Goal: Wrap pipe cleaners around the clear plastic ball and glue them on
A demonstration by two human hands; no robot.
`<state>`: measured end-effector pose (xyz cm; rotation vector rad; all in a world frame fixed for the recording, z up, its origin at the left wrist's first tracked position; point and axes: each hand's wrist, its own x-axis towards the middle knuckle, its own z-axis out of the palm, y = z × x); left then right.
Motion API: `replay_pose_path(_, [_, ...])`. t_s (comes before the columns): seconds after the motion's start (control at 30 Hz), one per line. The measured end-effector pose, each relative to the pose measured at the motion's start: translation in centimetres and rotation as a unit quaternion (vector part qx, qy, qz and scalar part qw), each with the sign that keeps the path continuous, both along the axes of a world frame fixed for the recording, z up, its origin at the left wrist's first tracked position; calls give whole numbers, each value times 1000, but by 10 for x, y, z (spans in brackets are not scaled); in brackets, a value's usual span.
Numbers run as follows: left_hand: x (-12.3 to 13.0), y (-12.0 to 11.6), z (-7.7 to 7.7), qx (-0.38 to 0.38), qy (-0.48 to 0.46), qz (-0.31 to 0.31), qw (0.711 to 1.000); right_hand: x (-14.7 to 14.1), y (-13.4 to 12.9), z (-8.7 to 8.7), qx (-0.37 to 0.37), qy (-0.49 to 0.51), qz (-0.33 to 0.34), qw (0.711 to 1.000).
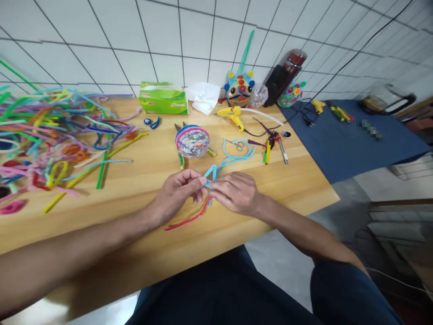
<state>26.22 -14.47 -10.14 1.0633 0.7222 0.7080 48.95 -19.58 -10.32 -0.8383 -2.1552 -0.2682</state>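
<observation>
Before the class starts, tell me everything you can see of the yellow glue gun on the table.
The glue gun lies on its side on the wooden table, nearer than the face-decorated ball. It is yellow and looks plastic, pointing left, its handle slanting toward the near edge. A long whitish stick juts from its back; a dark cord runs rightward from the handle. Nobody is touching it.

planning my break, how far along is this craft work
Partway, it seems. The decorated face by the wall looks done. The left hand and right hand hold a bent blue pipe cleaner. The ball has blue and pink bands but looks otherwise bare, so its decorating probably remains.
</observation>
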Motion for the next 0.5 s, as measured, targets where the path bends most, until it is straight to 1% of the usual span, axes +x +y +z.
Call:
replay_pose_path(0.07, [-10, 6, -6, 16, 15, -13, 1000, 0, 0, 2, -43, 11, 0, 999])
replay_pose_path(0.1, [-14, 9, -9, 22, 19, -13, 1000, 0, 1, 4, -79, 26, -14, 996])
replay_pose_path(0.13, [-16, 11, -12, 24, 19, -8, 999, 1, 3, 6, -126, 53, -36, 990])
replay_pose_path(0.17, [-18, 14, -15, 23, 16, -1, 1000, 2, 6, 9, -183, 89, -61, 977])
replay_pose_path(0.2, [-19, 16, -18, 20, 10, 6, 1000, 2, 10, 11, -249, 131, -84, 956])
replay_pose_path(0.27, [-19, 20, -24, 10, -7, 10, 1000, -1, 19, 14, -379, 210, -100, 896])
replay_pose_path(0.33, [-18, 21, -28, 7, -23, -1, 1000, -9, 29, 14, -481, 256, -79, 835])
replay_pose_path(0.37, [-18, 22, -30, 8, -30, -4, 1000, -14, 32, 14, -519, 264, -62, 811])
replay_pose_path(0.4, [-18, 22, -32, 10, -34, -3, 999, -20, 35, 12, -544, 268, -47, 794])
replay_pose_path(0.43, [-19, 22, -33, 12, -37, 2, 999, -25, 37, 11, -560, 266, -36, 784])
replay_pose_path(0.5, [-20, 22, -36, 14, -38, 18, 999, -33, 38, 8, -567, 255, -24, 783])
